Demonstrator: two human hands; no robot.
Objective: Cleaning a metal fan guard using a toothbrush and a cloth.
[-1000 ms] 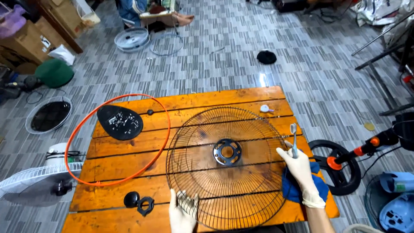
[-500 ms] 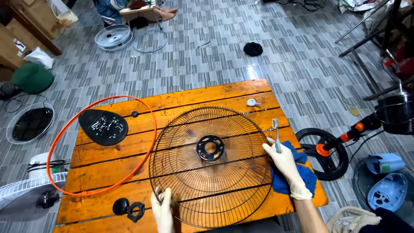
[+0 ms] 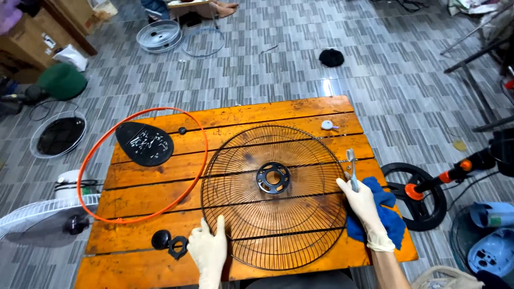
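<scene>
Left hand point(image 3: 208, 250) flat on fan grille point(image 3: 274, 196) rim; right hand point(image 3: 365, 210) gripping toothbrush point(image 3: 351, 170); blue cloth point(image 3: 386, 217) beside.

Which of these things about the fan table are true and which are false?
1. The right hand holds a toothbrush. True.
2. The left hand rests on the wire fan guard. True.
3. The orange ring lies on top of the fan guard. False: it lies apart, to its left.
4. A red cloth sits under the right hand. False: the cloth is blue.
5. Both hands wear pale gloves. True.
</scene>
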